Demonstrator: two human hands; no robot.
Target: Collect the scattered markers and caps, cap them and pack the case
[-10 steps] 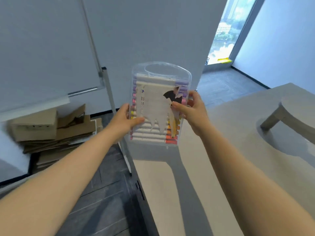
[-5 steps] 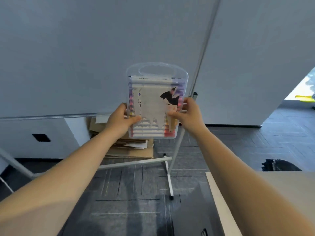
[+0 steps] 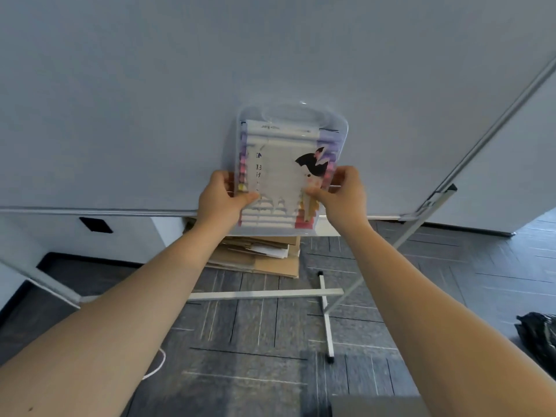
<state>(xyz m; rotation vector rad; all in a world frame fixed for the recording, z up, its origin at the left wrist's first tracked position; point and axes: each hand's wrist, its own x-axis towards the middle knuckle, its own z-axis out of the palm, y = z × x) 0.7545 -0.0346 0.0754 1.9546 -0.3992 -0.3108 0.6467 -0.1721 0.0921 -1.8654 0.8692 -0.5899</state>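
A clear plastic marker case (image 3: 290,121) with a moulded handle at its top is held upright at arm's length, in front of a whiteboard. Inside it lie several capped markers (image 3: 272,219) stacked crosswise, their coloured ends showing at both sides, behind a torn white paper label with a black figure. My left hand (image 3: 221,200) grips the case's lower left edge, thumb on the front. My right hand (image 3: 343,194) grips the lower right edge the same way. The case looks closed.
A large whiteboard (image 3: 150,100) on a white metal stand (image 3: 326,314) fills the view ahead. Flattened cardboard (image 3: 264,257) is stacked on the dark floor under it. A black bag (image 3: 538,335) lies at the right edge, a white cord (image 3: 159,365) at lower left.
The view has swung left, away from the table, to face the whiteboard. Both hands have kept their grip on the case, which stays upright in front of me.
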